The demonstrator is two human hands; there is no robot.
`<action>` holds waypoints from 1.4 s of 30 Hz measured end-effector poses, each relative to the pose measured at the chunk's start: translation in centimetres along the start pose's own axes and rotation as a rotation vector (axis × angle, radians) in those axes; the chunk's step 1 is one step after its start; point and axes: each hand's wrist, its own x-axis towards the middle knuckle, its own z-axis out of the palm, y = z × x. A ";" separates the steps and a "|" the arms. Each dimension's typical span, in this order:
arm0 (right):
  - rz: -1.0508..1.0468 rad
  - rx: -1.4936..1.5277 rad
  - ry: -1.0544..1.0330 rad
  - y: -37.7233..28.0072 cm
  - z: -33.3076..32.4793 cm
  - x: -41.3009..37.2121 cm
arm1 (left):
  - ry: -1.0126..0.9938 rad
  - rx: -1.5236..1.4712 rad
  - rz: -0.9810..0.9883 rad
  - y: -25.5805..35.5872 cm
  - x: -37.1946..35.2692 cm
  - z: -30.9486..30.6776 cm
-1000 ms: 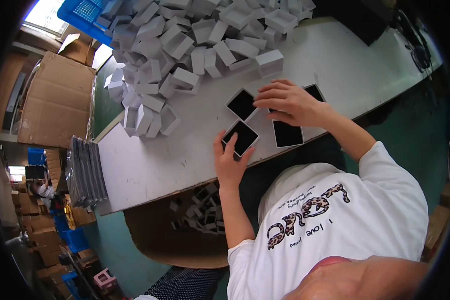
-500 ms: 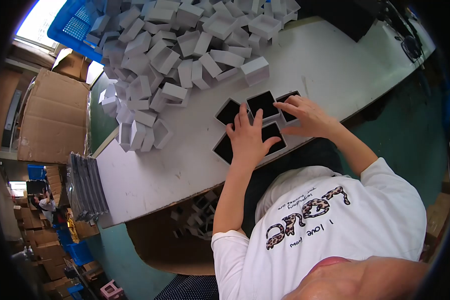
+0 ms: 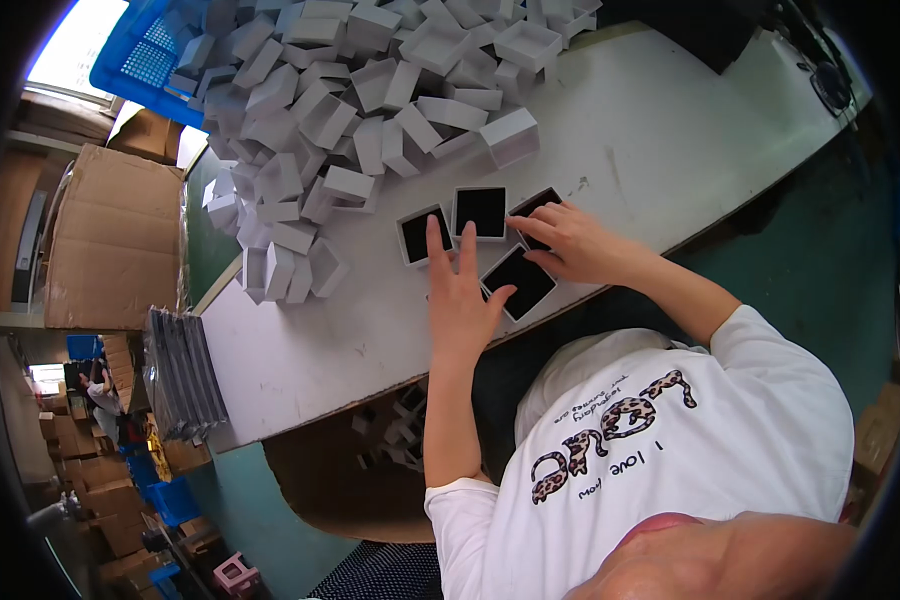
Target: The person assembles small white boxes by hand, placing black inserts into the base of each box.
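Observation:
Several small white boxes with black inserts lie near the front edge of the white table (image 3: 300, 340). One box (image 3: 417, 235) and a second (image 3: 481, 211) sit side by side; a third, tilted box (image 3: 519, 282) lies nearer me. My left hand (image 3: 458, 296) rests flat with fingers spread, its fingertips reaching between the first two boxes and its thumb at the tilted box. My right hand (image 3: 568, 242) lies with curved fingers on a fourth box (image 3: 537, 203), mostly hiding it.
A big pile of empty white boxes (image 3: 370, 90) covers the far side of the table, beside a blue crate (image 3: 135, 55). A cardboard carton (image 3: 110, 240) and a stack of dark sheets (image 3: 182, 372) stand at left. An open carton (image 3: 330, 480) sits below the table edge.
The black-lined boxes have been slid from a loose cluster into a row. My left hand pulled back off them toward me; my right hand shifted left onto the rightmost box.

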 end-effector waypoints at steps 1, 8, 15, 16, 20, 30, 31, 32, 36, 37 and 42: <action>0.005 0.011 -0.017 -0.2 0.1 0.4 | -0.033 0.049 0.019 -0.2 0.6 -0.1; 0.004 0.037 -0.010 0.0 1.1 1.5 | -0.074 0.056 -0.098 -1.5 3.1 0.4; -0.013 0.063 0.060 0.1 2.0 2.4 | -0.157 0.080 -0.153 -2.2 3.7 -0.4; -0.006 0.083 0.075 0.1 2.4 2.6 | -0.198 0.084 -0.169 -1.8 3.8 -0.7; -0.039 0.109 0.099 -0.3 2.9 3.7 | -0.226 0.220 -0.081 -1.1 3.2 0.3; -0.092 0.036 0.299 2.0 1.8 5.9 | -0.018 0.117 0.017 -2.6 3.6 2.8; -0.071 -0.016 0.263 2.5 1.4 6.4 | -0.004 0.137 0.004 -2.4 3.6 2.9; -0.051 -0.067 0.228 3.0 1.1 6.8 | 0.011 0.157 -0.009 -2.3 3.6 3.0; -0.066 -0.082 0.049 3.2 0.2 8.6 | 0.034 0.198 0.114 -2.4 4.0 2.4; -0.052 -0.082 0.030 3.3 0.2 9.0 | -0.006 0.204 0.107 -2.6 4.4 2.1; -0.084 -0.060 -0.031 3.4 1.0 9.8 | -0.223 0.217 -0.011 -0.7 5.8 -0.3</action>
